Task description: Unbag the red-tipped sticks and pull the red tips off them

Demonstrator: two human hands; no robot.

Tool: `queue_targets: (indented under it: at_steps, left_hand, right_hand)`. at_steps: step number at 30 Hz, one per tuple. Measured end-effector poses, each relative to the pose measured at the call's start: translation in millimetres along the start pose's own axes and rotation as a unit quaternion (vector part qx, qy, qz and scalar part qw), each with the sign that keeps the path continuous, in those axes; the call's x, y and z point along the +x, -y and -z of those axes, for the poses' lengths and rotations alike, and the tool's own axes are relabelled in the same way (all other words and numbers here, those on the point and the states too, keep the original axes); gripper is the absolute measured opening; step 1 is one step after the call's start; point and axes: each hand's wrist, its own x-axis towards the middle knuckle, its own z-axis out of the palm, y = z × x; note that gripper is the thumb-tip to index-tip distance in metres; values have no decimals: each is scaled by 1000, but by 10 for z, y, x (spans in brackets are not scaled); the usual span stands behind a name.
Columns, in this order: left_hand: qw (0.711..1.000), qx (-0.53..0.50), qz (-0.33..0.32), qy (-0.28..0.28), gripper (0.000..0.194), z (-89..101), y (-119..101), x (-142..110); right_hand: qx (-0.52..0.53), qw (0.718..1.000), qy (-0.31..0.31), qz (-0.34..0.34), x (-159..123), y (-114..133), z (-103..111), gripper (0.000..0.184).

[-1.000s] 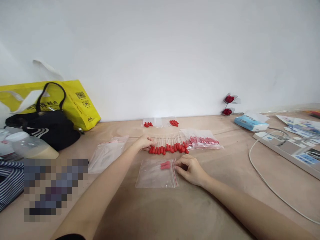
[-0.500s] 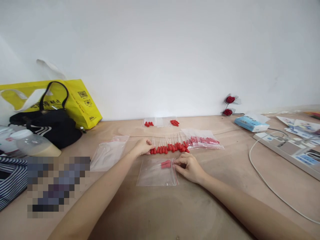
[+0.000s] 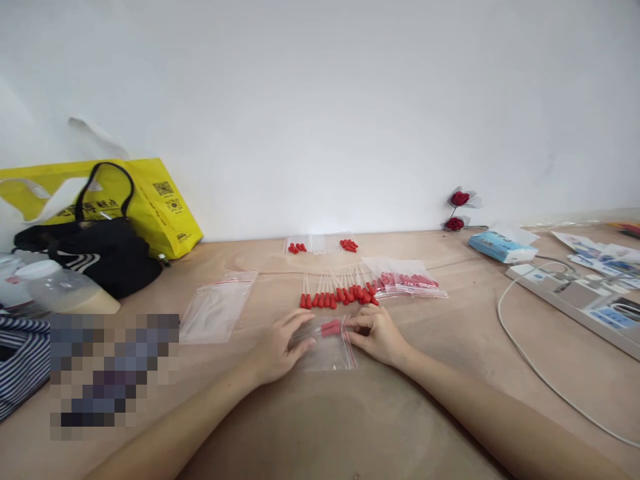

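Observation:
A small clear zip bag with a red seal strip lies on the wooden table in front of me, with red-bulbed droppers poking in at its mouth. My left hand lies flat on the bag's left part, fingers spread. At the bag's open right edge my right hand pinches the plastic. Just behind the bag lies a row of several droppers with red bulbs.
A filled bag of droppers lies right of the row, an empty zip bag to the left, more small bags by the wall. Black handbag, yellow bag and a bottle at left; power strip and white cable at right.
My left hand left the dropper row and came down onto the zip bag, flattening it. My right hand stayed pinched at the bag's mouth.

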Motion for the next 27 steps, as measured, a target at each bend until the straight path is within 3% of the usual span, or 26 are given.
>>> queue_targets:
  at_steps: [5, 13, 18, 22, 27]
  left_hand:
    - [996, 24, 16, 79, 49, -38, -103, -127]
    - [996, 28, 7, 84, 48, -32, -133, -98]
    - [996, 36, 10, 81, 47, -38, -128, -108]
    - [995, 38, 12, 90, 49, -30, -127, -102]
    - [996, 25, 7, 85, 48, -25, -114, -106]
  right_hand:
    - [-35, 999, -4, -12, 27, 68, -23, 22]
    - [-3, 999, 20, -28, 57, 108, -23, 22]
    - [3, 999, 38, -30, 46, 133, -11, 44]
    - [-4, 997, 61, -46, 44, 164, -4, 30]
    - [61, 997, 33, -35, -17, 82, 73, 21]
